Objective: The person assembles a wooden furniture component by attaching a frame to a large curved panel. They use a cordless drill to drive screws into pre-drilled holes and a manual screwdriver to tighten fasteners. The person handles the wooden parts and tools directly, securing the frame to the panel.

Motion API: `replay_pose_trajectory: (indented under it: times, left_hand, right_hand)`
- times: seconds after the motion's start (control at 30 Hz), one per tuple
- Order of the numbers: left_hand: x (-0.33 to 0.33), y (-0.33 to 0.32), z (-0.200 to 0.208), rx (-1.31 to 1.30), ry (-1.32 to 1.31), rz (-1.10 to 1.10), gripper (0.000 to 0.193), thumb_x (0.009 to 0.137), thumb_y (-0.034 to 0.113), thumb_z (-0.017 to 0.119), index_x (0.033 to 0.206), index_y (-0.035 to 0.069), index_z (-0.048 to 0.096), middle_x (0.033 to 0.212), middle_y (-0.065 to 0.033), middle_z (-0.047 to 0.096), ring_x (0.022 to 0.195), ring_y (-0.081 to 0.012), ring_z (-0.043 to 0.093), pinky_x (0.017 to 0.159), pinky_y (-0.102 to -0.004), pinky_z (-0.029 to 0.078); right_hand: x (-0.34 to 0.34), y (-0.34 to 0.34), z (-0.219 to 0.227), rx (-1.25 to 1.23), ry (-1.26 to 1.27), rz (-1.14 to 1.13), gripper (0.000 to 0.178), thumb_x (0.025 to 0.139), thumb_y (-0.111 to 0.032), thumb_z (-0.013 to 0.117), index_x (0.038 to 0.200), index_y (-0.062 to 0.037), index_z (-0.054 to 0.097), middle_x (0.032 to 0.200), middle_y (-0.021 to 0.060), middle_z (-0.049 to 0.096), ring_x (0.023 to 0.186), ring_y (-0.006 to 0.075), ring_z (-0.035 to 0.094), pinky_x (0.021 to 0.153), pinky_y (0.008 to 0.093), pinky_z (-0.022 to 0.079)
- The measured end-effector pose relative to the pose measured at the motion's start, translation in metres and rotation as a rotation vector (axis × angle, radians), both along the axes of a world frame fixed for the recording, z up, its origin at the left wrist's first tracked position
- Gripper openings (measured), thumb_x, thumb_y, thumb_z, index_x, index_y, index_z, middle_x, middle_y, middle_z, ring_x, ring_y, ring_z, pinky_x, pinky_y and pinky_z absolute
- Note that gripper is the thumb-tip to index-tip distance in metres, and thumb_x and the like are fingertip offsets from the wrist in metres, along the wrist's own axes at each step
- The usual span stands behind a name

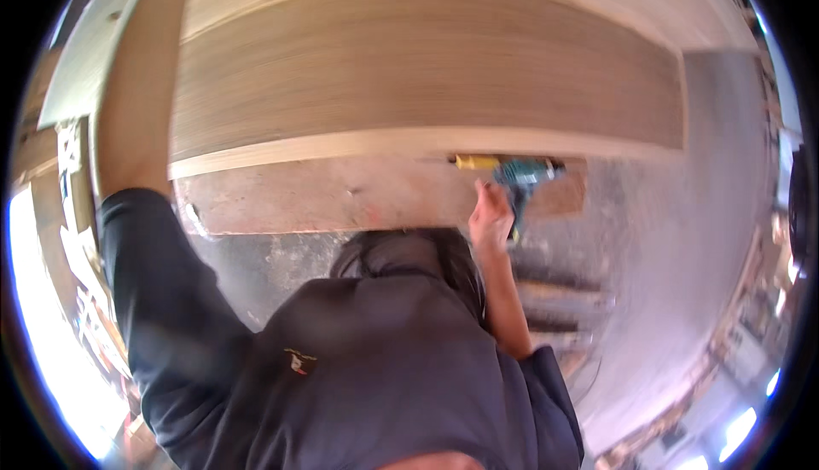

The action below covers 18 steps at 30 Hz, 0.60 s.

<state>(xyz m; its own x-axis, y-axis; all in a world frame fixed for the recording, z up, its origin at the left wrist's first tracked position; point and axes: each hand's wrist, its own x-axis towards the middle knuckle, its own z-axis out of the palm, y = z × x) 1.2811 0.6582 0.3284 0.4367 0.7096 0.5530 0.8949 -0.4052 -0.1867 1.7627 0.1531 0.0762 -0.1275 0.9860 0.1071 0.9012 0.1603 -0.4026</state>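
Observation:
My right hand (492, 217) is closed at the grip of a teal cordless drill (527, 171). A yellow piece (475, 162) is at the drill's front end, which points left along the lower edge of a long wooden panel (426, 65). The fingers partly overlap the grip, and their far side is hidden. On the left, my bare left forearm (141, 137) reaches up from a dark sleeve along the panel's left end. My left hand lies beyond the upper edge of the picture.
A pale wooden rail (409, 140) runs along the panel's lower edge. Below it lies a worn reddish-brown board (290, 200) on a grey floor (281, 269). Wood strips (563, 298) lie right of my body. A large pale sheet (682, 240) spreads to the right.

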Motion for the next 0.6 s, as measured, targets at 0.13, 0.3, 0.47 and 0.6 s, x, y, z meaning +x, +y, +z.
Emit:
replay_pose_trajectory:
  times: [0.13, 0.3, 0.47, 0.6]
  left_hand:
    - [0.034, -0.012, 0.023, 0.062, -0.014, 0.175, 0.033, 0.092, 0.02, 0.06, 0.122, 0.008, 0.065, 0.124, -0.0146, 0.064, 0.123, -0.0345, 0.056, 0.11, -0.0496, 0.04]
    - [0.074, -0.051, 0.031, -0.131, -0.075, 0.37, 0.059, 0.092, 0.05, 0.066, 0.143, 0.021, 0.058, 0.139, -0.0131, 0.061, 0.136, -0.0337, 0.051, 0.116, -0.0509, 0.036]
    - [0.047, -0.092, 0.027, 0.158, -0.09, 0.367, 0.064, 0.092, 0.042, 0.07, 0.144, 0.008, 0.054, 0.134, -0.0116, 0.061, 0.134, -0.0291, 0.053, 0.125, -0.0498, 0.025]
    - [0.028, -0.074, 0.011, 0.414, -0.212, 0.144, 0.044, 0.084, 0.026, 0.069, 0.119, 0.0, 0.062, 0.127, -0.0191, 0.062, 0.126, -0.0356, 0.058, 0.118, -0.0465, 0.04]
  right_hand:
    - [-0.05, 0.02, -0.033, -0.199, 0.007, 0.256, 0.038, 0.083, -0.003, 0.067, 0.12, -0.0056, 0.065, 0.104, 0.0124, 0.065, 0.097, 0.0354, 0.065, 0.078, 0.0456, 0.057]
    - [-0.06, 0.033, 0.008, -0.152, -0.147, 0.394, 0.031, 0.086, -0.009, 0.072, 0.117, -0.0068, 0.071, 0.124, 0.0199, 0.063, 0.108, 0.0369, 0.065, 0.091, 0.0459, 0.055]
    - [-0.054, 0.161, 0.123, 0.358, 0.009, 0.471, 0.035, 0.091, -0.014, 0.074, 0.125, -0.0095, 0.067, 0.135, 0.0197, 0.059, 0.125, 0.0414, 0.058, 0.098, 0.0501, 0.052]
    - [-0.095, 0.306, 0.25, 0.898, -0.158, 0.365, 0.059, 0.098, -0.038, 0.068, 0.146, -0.0054, 0.053, 0.141, 0.0212, 0.057, 0.13, 0.0416, 0.054, 0.105, 0.0531, 0.047]
